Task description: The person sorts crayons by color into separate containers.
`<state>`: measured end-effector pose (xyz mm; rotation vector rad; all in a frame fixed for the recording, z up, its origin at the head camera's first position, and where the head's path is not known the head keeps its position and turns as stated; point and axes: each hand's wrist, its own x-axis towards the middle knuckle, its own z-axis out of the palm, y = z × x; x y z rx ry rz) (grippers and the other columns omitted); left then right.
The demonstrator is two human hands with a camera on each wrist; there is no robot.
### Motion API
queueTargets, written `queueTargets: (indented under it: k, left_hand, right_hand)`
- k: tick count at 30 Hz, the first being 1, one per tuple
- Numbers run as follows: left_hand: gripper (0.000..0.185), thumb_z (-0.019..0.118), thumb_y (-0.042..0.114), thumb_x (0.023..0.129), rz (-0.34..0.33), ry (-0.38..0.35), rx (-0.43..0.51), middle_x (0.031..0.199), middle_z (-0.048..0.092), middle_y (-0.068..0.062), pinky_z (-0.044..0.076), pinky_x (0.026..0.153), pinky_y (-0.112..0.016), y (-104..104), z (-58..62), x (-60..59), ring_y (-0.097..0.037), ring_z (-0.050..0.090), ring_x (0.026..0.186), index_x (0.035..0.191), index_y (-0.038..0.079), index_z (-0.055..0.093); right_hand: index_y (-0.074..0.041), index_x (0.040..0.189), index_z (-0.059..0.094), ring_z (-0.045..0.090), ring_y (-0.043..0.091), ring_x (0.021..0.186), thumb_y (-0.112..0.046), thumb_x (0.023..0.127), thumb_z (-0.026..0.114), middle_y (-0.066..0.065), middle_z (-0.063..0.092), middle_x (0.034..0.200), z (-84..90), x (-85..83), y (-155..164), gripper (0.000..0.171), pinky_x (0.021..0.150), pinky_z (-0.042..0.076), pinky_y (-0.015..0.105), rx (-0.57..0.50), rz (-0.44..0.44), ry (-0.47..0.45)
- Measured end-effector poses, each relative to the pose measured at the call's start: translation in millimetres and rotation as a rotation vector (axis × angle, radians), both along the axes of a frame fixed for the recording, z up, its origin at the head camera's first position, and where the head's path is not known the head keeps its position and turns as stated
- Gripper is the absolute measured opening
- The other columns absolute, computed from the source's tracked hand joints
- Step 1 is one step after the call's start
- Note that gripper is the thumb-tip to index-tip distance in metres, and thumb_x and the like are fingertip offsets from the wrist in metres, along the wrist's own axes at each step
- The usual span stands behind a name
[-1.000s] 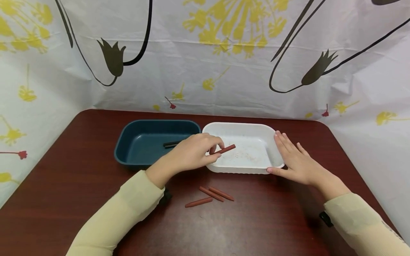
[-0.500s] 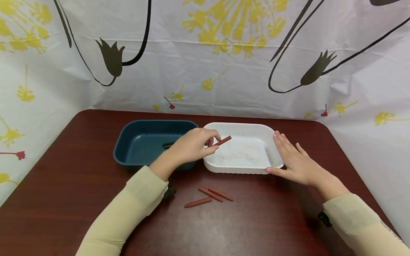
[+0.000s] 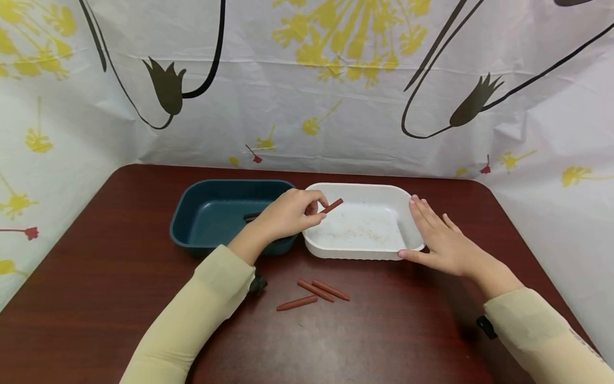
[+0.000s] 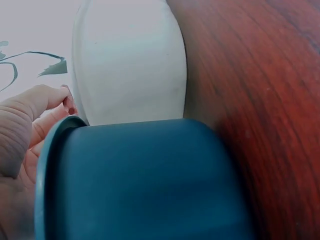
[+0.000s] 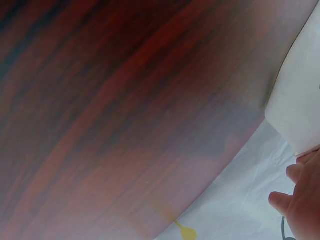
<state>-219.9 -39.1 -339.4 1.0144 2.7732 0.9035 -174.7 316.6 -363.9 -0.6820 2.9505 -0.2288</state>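
Observation:
My left hand (image 3: 288, 216) pinches a reddish-brown crayon (image 3: 332, 206) above the left rim of the white tray (image 3: 364, 188). In the left wrist view the left hand (image 4: 22, 135) shows beside the teal tray's wall (image 4: 145, 180) and the white tray (image 4: 127, 70). My right hand (image 3: 438, 237) lies with straight fingers against the white tray's right side, thumb at its front corner. The right wrist view catches only the fingertips (image 5: 300, 200) and a corner of the white tray (image 5: 297, 107). The teal tray (image 3: 192, 213) holds a dark crayon (image 3: 251, 217), partly hidden by my left hand.
Three reddish-brown crayons (image 3: 314, 294) lie loose on the dark red table (image 3: 96, 277) in front of the trays. A floral-patterned sheet (image 3: 307, 80) closes off the back and both sides of the table.
My left hand has lifted the crayon slightly up and back toward the white tray's left rim. The right hand has stayed in place on the tray.

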Motion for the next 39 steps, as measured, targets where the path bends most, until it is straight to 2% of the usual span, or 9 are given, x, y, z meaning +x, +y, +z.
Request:
queueTargets:
  k: [14,18,24,33,39]
  left_hand:
    - [0.024,0.064,0.025,0.097,0.075,-0.015,-0.052,0.083,0.066,-0.002,0.043,0.059,-0.025,7.2,-4.5,-13.3,-0.015,0.054,0.065,0.117,0.012,0.07]
    - [0.027,0.063,0.026,0.098,0.085,0.001,-0.082,0.092,0.067,-0.002,0.048,0.067,-0.029,9.1,-3.0,-14.0,-0.017,0.057,0.078,0.121,0.013,0.068]
    - [0.03,0.063,0.03,0.098,0.134,0.025,-0.126,0.105,0.067,0.002,0.051,0.084,-0.035,6.5,1.3,-9.2,-0.018,0.056,0.102,0.125,0.018,0.066]
    - [0.038,0.062,0.031,0.098,0.117,0.102,-0.174,0.129,0.062,-0.004,0.052,0.093,-0.038,-15.1,8.0,0.9,-0.022,0.054,0.114,0.132,0.015,0.062]
    - [0.037,0.062,0.031,0.098,0.112,0.16,-0.177,0.131,0.061,-0.003,0.051,0.096,-0.039,-30.7,12.4,7.9,-0.022,0.054,0.117,0.132,0.015,0.062]
  right_hand:
    - [-0.006,0.159,-0.003,-0.003,0.031,0.156,-0.061,0.09,0.06,0.004,-0.012,0.168,-0.5,-1.4,0.1,0.109,0.113,0.016,0.072,0.0,0.003,-0.001]
    - [-0.005,0.159,-0.002,-0.003,0.031,0.156,-0.061,0.09,0.06,0.005,-0.011,0.168,0.8,-1.9,0.5,0.109,0.113,0.016,0.073,0.007,0.007,0.007]
    - [-0.004,0.159,-0.002,-0.004,0.03,0.156,-0.061,0.09,0.06,0.005,-0.011,0.168,0.6,-2.4,0.3,0.108,0.113,0.016,0.073,0.0,0.006,0.005]
    - [-0.006,0.16,-0.003,-0.004,0.03,0.156,-0.061,0.09,0.06,0.005,-0.011,0.168,0.5,-1.8,-1.2,0.109,0.113,0.016,0.073,-0.011,0.004,0.003]
    - [-0.005,0.159,-0.003,-0.007,0.029,0.156,-0.059,0.09,0.061,0.006,-0.01,0.168,-1.9,-0.7,-0.5,0.109,0.116,0.015,0.069,-0.027,0.01,0.003]
